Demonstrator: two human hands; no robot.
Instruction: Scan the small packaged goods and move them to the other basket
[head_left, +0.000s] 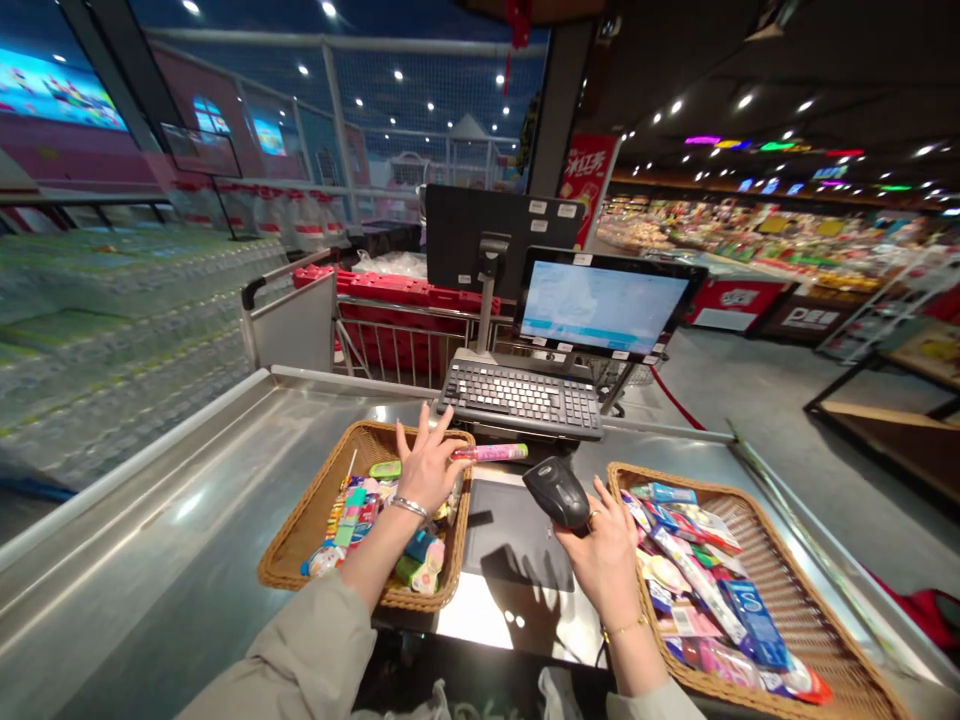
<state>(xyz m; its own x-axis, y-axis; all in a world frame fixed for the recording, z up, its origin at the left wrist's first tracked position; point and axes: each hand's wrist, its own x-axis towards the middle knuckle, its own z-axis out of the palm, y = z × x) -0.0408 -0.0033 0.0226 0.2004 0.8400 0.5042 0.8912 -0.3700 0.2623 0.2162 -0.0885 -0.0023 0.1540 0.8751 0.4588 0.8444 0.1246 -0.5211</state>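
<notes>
Between the thumb and fingers of my left hand (427, 468) is a slim pink tube-shaped pack (495, 453) with a green end; the other fingers are spread. That hand is over the right side of a wicker basket (289, 540) filled with small colourful packs. My right hand (606, 555) grips a black handheld barcode scanner (556, 492), its head pointing up and left toward the pink pack, a short gap apart. Just right of this hand stands a second wicker basket (810, 590), holding toothpaste-like boxes, a blue box (756, 622) and other packets.
Behind the hands are a black keyboard (525, 395) and a lit monitor (604, 305) on a metal counter (202, 500). A shopping cart (397, 340) stands beyond it. Stacked bottled water (112, 330) is at the left, shop shelves at the far right.
</notes>
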